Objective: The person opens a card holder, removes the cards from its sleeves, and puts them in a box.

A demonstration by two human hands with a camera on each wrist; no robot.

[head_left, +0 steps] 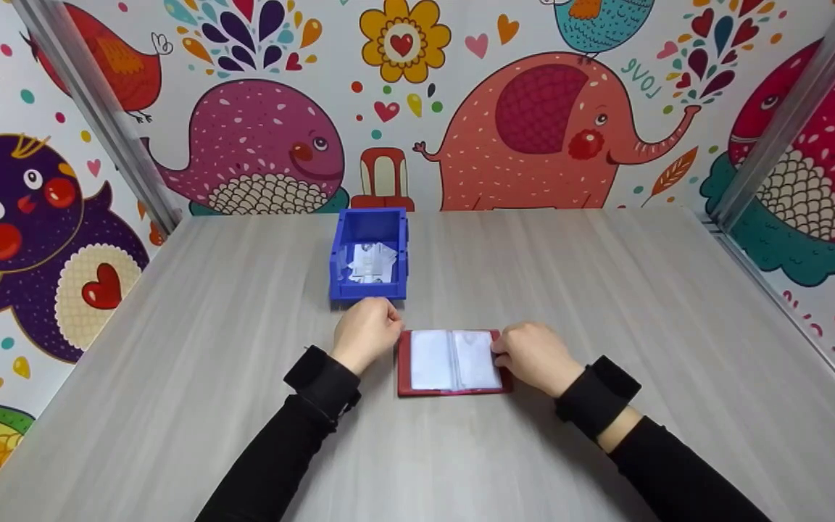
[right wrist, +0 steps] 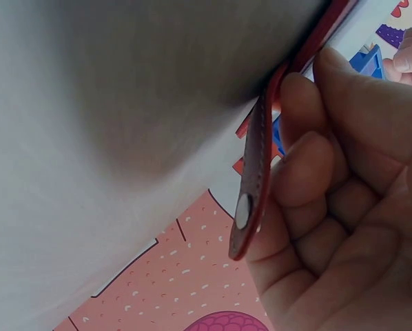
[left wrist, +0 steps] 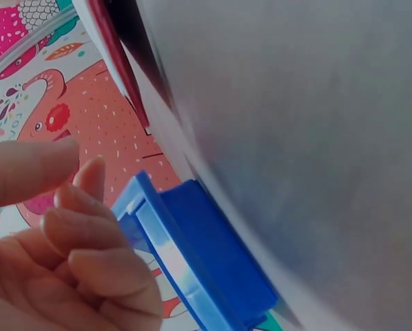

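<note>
A red card holder (head_left: 404,362) with clear plastic sleeves lies spread flat on the table in the head view. My right hand (head_left: 537,357) pinches its right edge between thumb and index finger. In the right wrist view, the holder's stitched strap (right wrist: 254,172) with a metal snap hangs out beside the curled fingers. My left hand (head_left: 368,330) is just off the holder's upper left corner, in front of the blue bin (head_left: 368,291). Its fingers are loosely curled, and the left wrist view shows nothing between thumb and fingertips.
Several white cards or slips (head_left: 372,262) lie inside the bin, which stands at the back of the wood-grain table (head_left: 606,290). Printed panels with cartoon animals rise along the back and sides, with metal posts (head_left: 787,116) at the corners.
</note>
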